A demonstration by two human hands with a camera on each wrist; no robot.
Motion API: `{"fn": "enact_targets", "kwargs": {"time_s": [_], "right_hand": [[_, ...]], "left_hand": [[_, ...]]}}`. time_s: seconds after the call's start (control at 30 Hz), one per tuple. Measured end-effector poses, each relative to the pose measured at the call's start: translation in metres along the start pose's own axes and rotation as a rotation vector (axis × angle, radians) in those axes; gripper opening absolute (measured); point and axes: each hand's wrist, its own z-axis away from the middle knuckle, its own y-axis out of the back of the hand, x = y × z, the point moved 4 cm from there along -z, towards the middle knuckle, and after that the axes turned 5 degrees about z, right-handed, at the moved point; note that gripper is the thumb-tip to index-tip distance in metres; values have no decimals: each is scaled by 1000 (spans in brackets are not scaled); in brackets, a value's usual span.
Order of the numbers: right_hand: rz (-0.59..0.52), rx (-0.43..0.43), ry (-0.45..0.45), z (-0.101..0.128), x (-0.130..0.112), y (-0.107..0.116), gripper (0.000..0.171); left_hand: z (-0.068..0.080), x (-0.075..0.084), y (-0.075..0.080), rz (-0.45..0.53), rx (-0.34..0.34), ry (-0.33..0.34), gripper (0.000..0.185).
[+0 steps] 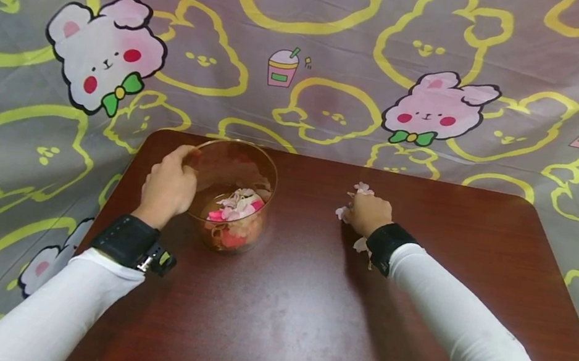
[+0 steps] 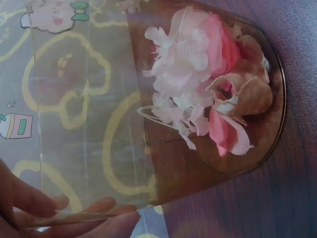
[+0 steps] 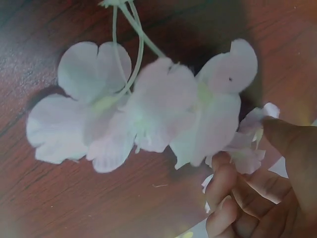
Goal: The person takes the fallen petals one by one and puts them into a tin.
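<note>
On the left of the table, my left hand (image 1: 169, 189) grips the rim of a see-through amber container (image 1: 230, 165), thumb and fingers on either side of its wall. The container leans toward me. Inside lie pink and white artificial flowers (image 2: 188, 74), with a beige bloom (image 2: 247, 94) and thin stems among them. Farther right, my right hand (image 1: 370, 214) pinches a sprig of pale pink artificial flowers (image 3: 168, 109) low over the tabletop. Petals show on both sides of the fingers, and thin pale stems (image 3: 136, 39) trail from the sprig.
The dark red-brown wooden table (image 1: 267, 327) has rounded far corners. A grey cloth (image 1: 336, 56) with yellow outlines and cartoon bunnies hangs right behind its back edge and along both sides. Black straps (image 1: 125, 246) sit round both wrists over white sleeves.
</note>
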Motion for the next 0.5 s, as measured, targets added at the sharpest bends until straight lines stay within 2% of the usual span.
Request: {"fn": "enact_targets", "kwargs": {"time_s": [0.17,0.37,0.5], "right_hand": [[24,26,31,1,-4,-4,32],[58,88,47,1,-5,-3,17],[65,116,61,2,-6,-1,15]], "left_hand": [[0,-1,0,5,-1,0,47],[0,0,0,6,-1,-4,46],[0,0,0,2,-5,-2,46]]}}
